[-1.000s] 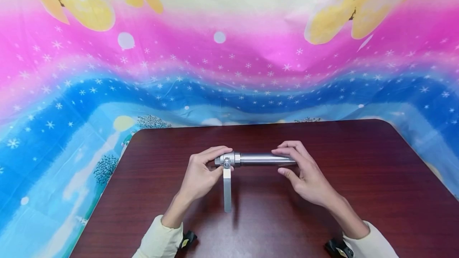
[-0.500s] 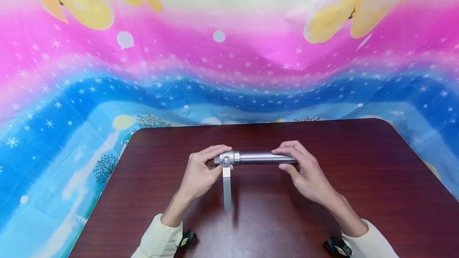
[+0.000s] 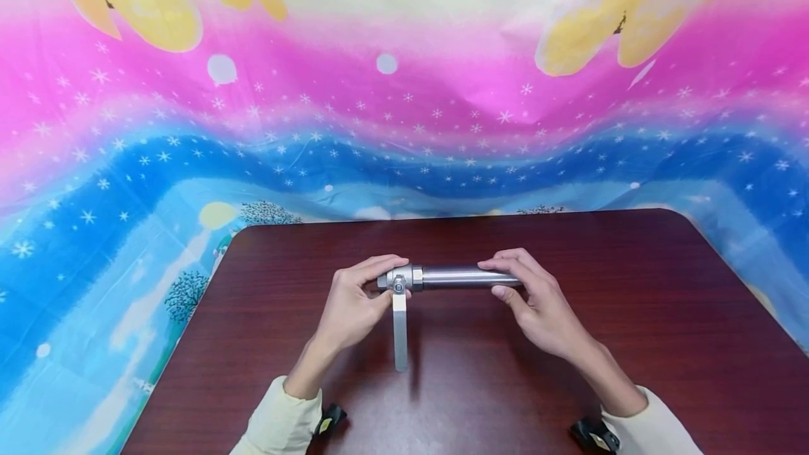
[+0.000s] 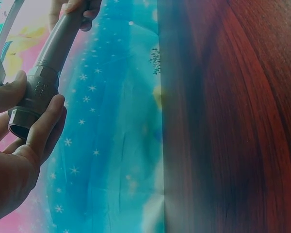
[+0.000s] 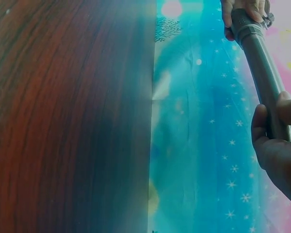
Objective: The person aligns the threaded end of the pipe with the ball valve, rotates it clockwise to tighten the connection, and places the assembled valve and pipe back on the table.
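Note:
A metal ball valve is joined to a smooth steel pipe, the two lying in one line across the head view. From the valve's stem a flat lever handle points toward the person. My left hand grips the valve body between thumb and fingers; the left wrist view shows its hollow hex end. At the pipe's far right end, my right hand pinches it, thumb below and fingers above. In the right wrist view the pipe runs between thumb and fingers. The palm hides the pipe's right tip.
A dark red-brown wooden table lies beneath both hands, with the valve's shadow on it. Behind and around it hangs a printed cloth in pink and blue. A black strap device sits at the left cuff, another black device at the right.
Hardly anything moves. The pipe and valve rise very slightly in the head view, and the right thumb comes up closer against the pipe. Both hands keep their places.

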The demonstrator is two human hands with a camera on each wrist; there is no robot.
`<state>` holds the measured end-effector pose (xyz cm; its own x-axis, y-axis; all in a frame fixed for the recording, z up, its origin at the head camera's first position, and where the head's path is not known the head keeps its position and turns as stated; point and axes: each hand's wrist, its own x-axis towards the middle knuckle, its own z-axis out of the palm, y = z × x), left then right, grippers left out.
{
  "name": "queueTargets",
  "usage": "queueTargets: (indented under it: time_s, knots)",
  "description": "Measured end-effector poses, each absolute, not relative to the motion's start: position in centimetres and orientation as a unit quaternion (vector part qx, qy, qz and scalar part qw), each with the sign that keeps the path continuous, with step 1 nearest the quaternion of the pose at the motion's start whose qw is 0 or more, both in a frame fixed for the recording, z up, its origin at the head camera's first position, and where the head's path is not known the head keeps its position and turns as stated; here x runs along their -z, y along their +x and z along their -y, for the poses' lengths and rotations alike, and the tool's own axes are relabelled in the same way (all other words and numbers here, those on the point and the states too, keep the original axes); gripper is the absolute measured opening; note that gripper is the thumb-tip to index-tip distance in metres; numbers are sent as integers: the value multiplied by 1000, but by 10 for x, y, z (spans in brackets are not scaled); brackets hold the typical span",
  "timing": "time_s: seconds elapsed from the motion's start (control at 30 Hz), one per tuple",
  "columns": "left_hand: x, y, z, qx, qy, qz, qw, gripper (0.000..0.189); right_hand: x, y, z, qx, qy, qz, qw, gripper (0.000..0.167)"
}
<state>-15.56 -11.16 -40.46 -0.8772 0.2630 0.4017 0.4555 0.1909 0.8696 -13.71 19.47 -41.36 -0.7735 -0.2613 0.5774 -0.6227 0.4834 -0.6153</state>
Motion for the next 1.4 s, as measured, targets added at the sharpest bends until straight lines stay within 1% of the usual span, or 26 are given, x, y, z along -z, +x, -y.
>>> queueTargets:
  time_s: [0.37,0.43,0.57,0.67,0.93,1.2,1.4]
  knots:
    - [405,-156,111,591,-234,768,79,47,414,-136,-197,-437,262,840,187,46]
    - [405,-156,112,587,-233,771,80,47,415,-136,-198,-436,266,841,180,48]
    - [405,-155,112,579,-231,778,83,48,415,-135,-198,-443,275,839,155,61]
    - [405,-155,113,581,-233,776,85,48,415,-135,-197,-447,280,837,147,66]
    - [403,-156,112,596,-240,762,81,48,413,-135,-197,-433,271,839,187,56]
    - [403,-156,113,593,-234,767,78,48,412,-137,-197,-435,279,834,193,56]
    - [402,-156,113,591,-232,768,80,48,411,-137,-197,-430,281,836,191,51]
